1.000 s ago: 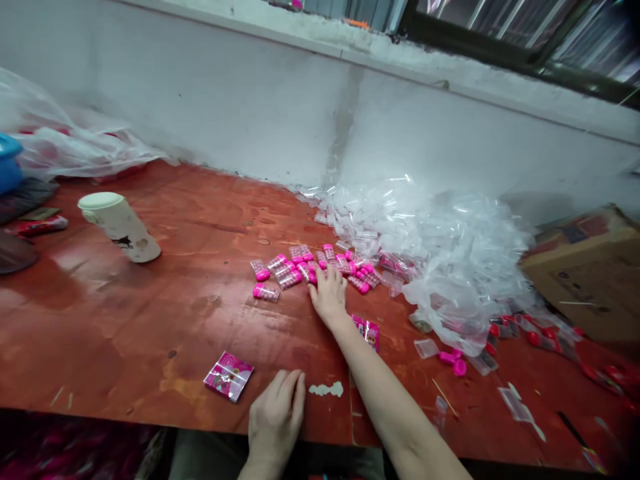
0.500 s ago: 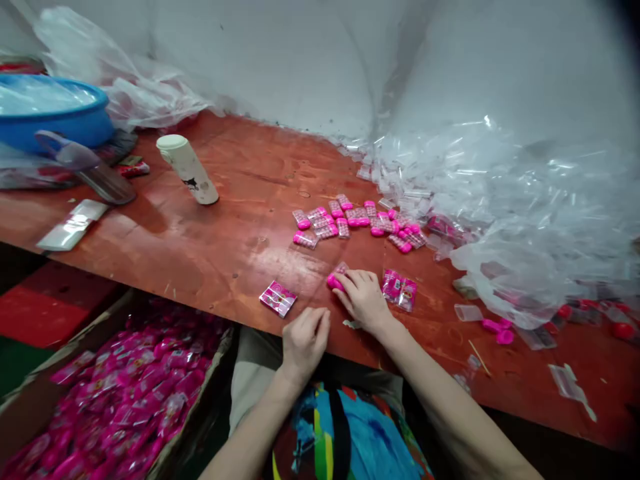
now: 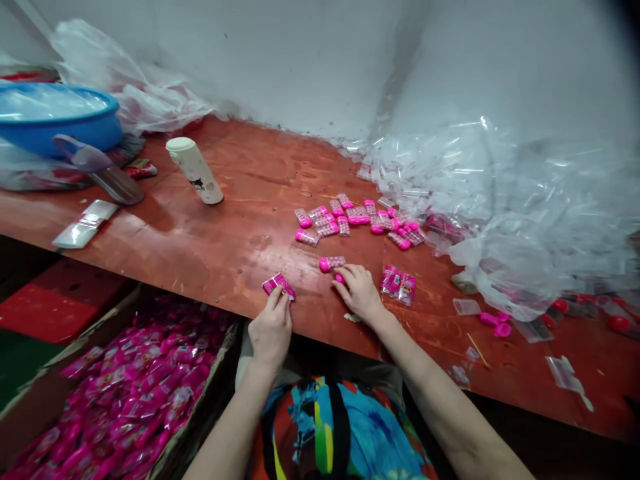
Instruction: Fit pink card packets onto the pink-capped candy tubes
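Observation:
My left hand [image 3: 271, 332] is at the table's front edge, its thumb and fingertips closed on the near side of a small pink printed packet [image 3: 274, 283]. To its right, my right hand [image 3: 361, 293] curls its fingers over a small pink-capped tube [image 3: 339, 277]; most of that tube is hidden under the fingers. Just beyond it lies another clear tube with a pink cap and small beads inside [image 3: 325, 264]. Right of this hand are pink printed packets [image 3: 399, 285] lying flat. Farther back is a loose group of pink-capped tubes [image 3: 358, 215].
Below the table's left side stands a carton [image 3: 30, 390] full of pink packets. A pale bottle [image 3: 200, 175], a clear scoop [image 3: 113, 180] and a blue basin [image 3: 95, 127] stand at left. Clear plastic tubes and bags [image 3: 520, 247] heap up at right.
My left hand has moved left onto the pink packet. My right hand has shifted slightly and now covers a different pink cap, with one tube lying free beyond it.

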Demonstrator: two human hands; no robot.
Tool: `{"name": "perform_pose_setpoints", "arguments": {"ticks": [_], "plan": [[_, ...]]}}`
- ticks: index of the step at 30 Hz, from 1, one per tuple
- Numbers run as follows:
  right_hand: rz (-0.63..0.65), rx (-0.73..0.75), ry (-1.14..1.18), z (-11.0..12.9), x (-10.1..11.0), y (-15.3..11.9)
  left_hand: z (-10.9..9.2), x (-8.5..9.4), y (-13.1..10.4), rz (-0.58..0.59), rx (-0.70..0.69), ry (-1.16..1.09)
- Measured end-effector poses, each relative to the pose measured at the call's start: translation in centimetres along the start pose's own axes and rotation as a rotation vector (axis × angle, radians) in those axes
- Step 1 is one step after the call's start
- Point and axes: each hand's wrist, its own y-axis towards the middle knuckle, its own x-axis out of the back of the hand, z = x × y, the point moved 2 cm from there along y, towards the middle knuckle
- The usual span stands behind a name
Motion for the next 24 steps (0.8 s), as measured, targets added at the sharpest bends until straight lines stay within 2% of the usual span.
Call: {"name": "perform_pose_setpoints", "arguments": {"ticks": [5,9,11,14,16,17,19,21,23,24], "plan": [[-0.068,-0.178,0.324,1.4,0.2,-1.3,1.1,0.4,0.1,-0.07,0.067,-0.343],[-0.033,-0.491,0.962,4.7,-1.2,-2.7,1.1,1.5,0.3,-0.16,0.098,-0.634],[0.012,-0.59,1.196,6.5,-2.1,-2.9,0.2,2.0,-0.1,-0.212,0.041,-0.641],[0.099,-0.69,1.422,8.1,-2.8,-2.7,-1.9,2.3,-1.3,-0.172,-0.161,-0.573],[0.051,-0.701,1.44,8.0,-2.6,-2.5,-3.2,2.3,-2.1,-0.123,-0.245,-0.583],[0.008,-0.688,1.41,7.7,-2.3,-2.4,-3.6,2.3,-2.4,-0.107,-0.231,-0.616],[-0.048,-0.644,1.322,6.8,-1.5,-2.4,-4.0,2.2,-2.6,-0.091,-0.08,-0.736],[-0.043,-0.613,1.266,5.9,-0.8,-2.6,-4.0,1.9,-2.3,-0.026,0.173,-0.928],[-0.043,-0.608,1.252,5.2,-0.3,-3.0,-4.1,1.4,-2.0,0.133,0.408,-1.132],[-0.049,-0.606,1.252,5.0,-0.1,-3.2,-4.3,1.1,-1.8,0.242,0.483,-1.21]]}}
